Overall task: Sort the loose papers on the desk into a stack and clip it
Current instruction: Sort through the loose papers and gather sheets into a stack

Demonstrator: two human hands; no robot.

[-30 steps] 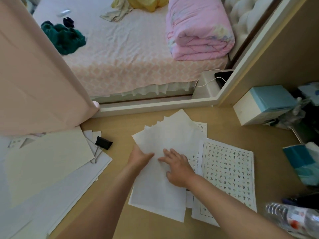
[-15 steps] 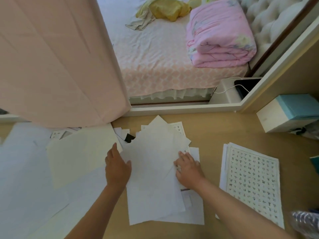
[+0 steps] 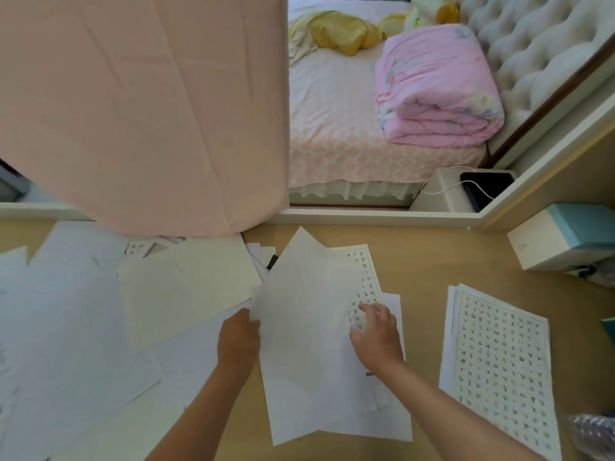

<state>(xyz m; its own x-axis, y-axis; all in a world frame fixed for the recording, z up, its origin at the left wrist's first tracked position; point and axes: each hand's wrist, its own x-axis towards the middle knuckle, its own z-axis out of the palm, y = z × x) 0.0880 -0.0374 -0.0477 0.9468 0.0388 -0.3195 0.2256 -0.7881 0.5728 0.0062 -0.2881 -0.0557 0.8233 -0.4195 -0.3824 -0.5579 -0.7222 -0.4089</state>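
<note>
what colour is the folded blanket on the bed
Pink, with a faint pastel floral print; the folded blanket shows best in the head view.

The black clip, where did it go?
In the head view the black clip peeks out at the back of the desk, between the cream sheet on the left and the fanned middle pile, mostly covered by it.

Bare strip of surface (image 3: pixel 422 271) open between middle paper pile (image 3: pixel 309 344) and printed sheets (image 3: pixel 499 361) at right; hand could pass there. Left side of surface covered by overlapping loose sheets (image 3: pixel 83 311), cream sheet (image 3: pixel 186 287) on top. Pink curtain (image 3: pixel 143 111) hangs over far-left edge, draped onto sheets. Black clip (image 3: pixel 272 262) wedged between cream sheet and middle pile, mostly hidden. Box (image 3: pixel 562 241) blocks far-right corner. Raised ledge (image 3: pixel 366 217) closes far edge.
</note>
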